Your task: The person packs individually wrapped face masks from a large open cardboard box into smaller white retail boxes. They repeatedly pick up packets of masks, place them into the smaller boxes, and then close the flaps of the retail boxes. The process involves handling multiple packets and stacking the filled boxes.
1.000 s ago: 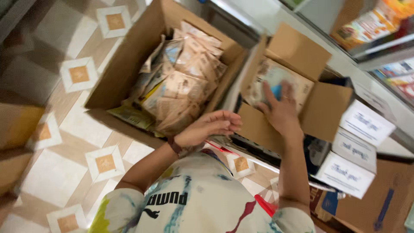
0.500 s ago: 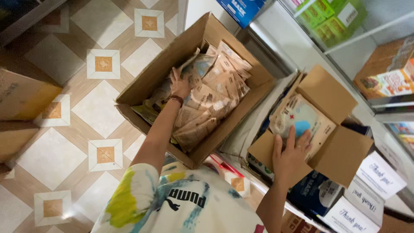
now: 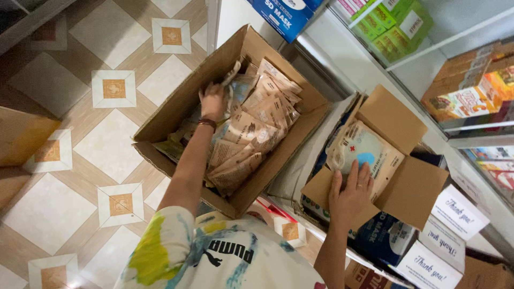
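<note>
A tiled floor (image 3: 80, 144) of pale squares, tan diagonal bands and small orange-centred insets fills the room from seven to eleven o'clock. Between one and three o'clock stands a white shelving unit (image 3: 423, 64) stocked with green and orange cartons, evenly lit.

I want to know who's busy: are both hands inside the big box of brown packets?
No, only the left hand reaches into the big box; the right hand rests on the small box.

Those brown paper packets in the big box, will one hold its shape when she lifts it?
Probably not: the packets lie bent and slumped over each other, so they look floppy. They seem flat and thin, likely light. The left hand already rests among them; the paper looks matte, not slippery.
</note>
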